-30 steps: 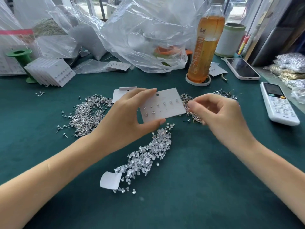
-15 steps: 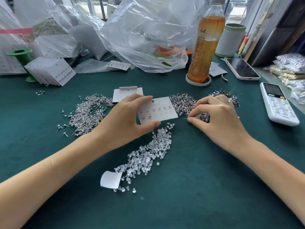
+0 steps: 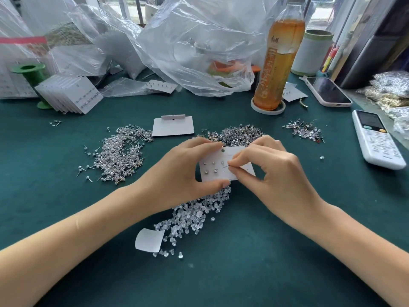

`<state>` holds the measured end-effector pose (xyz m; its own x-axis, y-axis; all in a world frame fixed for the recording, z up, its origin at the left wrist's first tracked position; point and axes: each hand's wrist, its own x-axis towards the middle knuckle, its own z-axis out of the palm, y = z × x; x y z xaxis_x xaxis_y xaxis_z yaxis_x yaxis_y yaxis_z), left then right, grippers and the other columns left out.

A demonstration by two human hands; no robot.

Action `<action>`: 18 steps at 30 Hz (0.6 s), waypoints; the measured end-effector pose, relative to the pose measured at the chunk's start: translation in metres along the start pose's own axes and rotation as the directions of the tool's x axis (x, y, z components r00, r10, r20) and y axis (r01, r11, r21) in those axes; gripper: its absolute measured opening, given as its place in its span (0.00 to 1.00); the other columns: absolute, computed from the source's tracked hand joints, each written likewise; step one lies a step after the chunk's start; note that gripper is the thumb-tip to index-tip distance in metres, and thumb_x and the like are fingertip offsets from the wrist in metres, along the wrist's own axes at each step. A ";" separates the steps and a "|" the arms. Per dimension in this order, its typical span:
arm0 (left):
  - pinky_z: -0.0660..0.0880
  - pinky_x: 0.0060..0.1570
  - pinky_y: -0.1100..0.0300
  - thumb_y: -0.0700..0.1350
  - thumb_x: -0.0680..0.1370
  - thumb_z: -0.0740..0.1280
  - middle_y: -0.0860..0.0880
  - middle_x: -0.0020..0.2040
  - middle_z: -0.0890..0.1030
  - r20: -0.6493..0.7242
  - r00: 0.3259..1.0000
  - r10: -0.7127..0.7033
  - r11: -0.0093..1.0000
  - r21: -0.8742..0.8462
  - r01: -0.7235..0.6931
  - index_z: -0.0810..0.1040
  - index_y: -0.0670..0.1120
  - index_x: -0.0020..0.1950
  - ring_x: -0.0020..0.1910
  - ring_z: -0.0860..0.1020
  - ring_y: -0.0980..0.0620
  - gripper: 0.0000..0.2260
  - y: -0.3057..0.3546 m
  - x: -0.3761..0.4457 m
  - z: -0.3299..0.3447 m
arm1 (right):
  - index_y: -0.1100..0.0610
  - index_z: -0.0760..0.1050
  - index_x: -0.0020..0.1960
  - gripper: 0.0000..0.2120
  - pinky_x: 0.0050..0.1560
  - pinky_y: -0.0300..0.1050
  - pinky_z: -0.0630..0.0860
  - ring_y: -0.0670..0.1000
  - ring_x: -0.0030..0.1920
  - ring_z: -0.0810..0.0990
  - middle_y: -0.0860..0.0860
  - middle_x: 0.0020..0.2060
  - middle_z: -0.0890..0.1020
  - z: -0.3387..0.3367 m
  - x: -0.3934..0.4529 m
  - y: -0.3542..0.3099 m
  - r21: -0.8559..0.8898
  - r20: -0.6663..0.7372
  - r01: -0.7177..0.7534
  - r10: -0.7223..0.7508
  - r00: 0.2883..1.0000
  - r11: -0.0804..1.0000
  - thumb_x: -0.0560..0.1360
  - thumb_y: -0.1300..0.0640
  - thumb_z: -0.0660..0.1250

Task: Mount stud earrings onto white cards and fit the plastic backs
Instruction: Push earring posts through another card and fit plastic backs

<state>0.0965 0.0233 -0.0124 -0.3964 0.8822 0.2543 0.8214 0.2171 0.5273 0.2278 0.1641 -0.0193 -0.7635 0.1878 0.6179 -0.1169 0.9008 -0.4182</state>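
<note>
The left hand [image 3: 177, 173] grips a white card [image 3: 221, 171] between thumb and fingers, above the green bench [image 3: 243, 273]. Several stud earrings already sit in the card's left portion. The right hand [image 3: 276, 176] pinches one stud earring [image 3: 226, 166] between thumb and forefinger, its post against the card face. A pile of clear plastic backs [image 3: 192, 216] lies directly below the card. Loose stud piles lie to the left [image 3: 121, 154] and behind the hands [image 3: 239, 134]. A blank card [image 3: 172, 126] lies flat beyond them. A bottle of amber liquid [image 3: 276, 63] stands at the rear, and a white remote control [image 3: 376, 138] lies at the right.
</note>
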 end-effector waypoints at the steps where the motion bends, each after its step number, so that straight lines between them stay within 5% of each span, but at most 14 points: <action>1: 0.67 0.62 0.65 0.60 0.68 0.71 0.56 0.64 0.73 0.001 1.000 0.003 1.000 -0.008 -0.003 0.70 0.48 0.70 0.61 0.72 0.60 0.33 0.001 0.000 0.000 | 0.62 0.80 0.39 0.05 0.48 0.45 0.70 0.52 0.41 0.74 0.53 0.34 0.81 0.000 0.000 0.001 0.003 0.005 -0.002 0.002 1.000 1.000 0.67 0.68 0.76; 18: 0.68 0.59 0.68 0.59 0.68 0.72 0.55 0.63 0.74 -0.005 1.000 0.008 1.000 -0.029 -0.008 0.72 0.48 0.69 0.59 0.72 0.61 0.32 0.001 -0.001 0.001 | 0.64 0.80 0.40 0.03 0.48 0.50 0.74 0.56 0.42 0.75 0.52 0.37 0.82 -0.001 -0.002 0.002 -0.017 0.059 0.097 -0.096 0.994 0.995 0.69 0.68 0.74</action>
<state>0.0982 0.0228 -0.0136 -0.3922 0.8817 0.2622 0.8121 0.1980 0.5489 0.2294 0.1662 -0.0204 -0.7847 0.0769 0.6151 -0.1799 0.9213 -0.3446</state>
